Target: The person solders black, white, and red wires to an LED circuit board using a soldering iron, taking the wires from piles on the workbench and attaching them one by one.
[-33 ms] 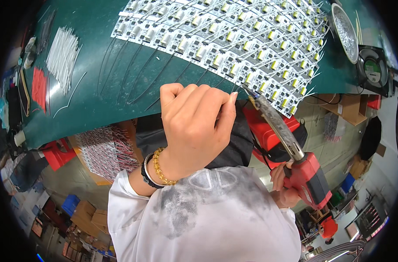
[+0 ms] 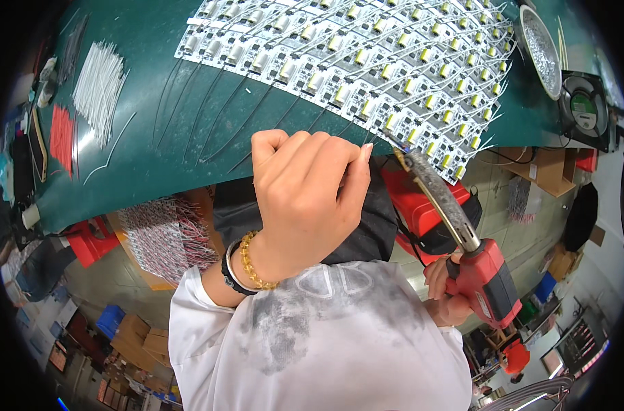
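A sheet of white circuit boards point(image 2: 325, 85) lies on the green table, with rows of yellow-sided components and many thin wires. Several black wires point(image 2: 201, 116) hang off its near edge. My left hand point(image 2: 308, 181) is closed just in front of that edge, thumb and forefinger pinching a thin black wire point(image 2: 368, 137). At the right my right hand point(image 2: 447, 294) grips a soldering gun point(image 2: 486, 284) with a red and black handle. Its long metal barrel slants up left, and its tip is by the board edge, just right of my left fingertips.
Bundles of white wires point(image 2: 98, 89) and red wires point(image 2: 61, 140) lie at the left of the table point(image 2: 141, 168). A round dish point(image 2: 541, 51) and a black fan point(image 2: 586, 109) stand at the right. Below the table edge are a red stool point(image 2: 411, 198) and a box of wired parts point(image 2: 164, 236).
The soldering gun's tip has shifted slightly right, away from my left fingertips. My left hand has stayed in place.
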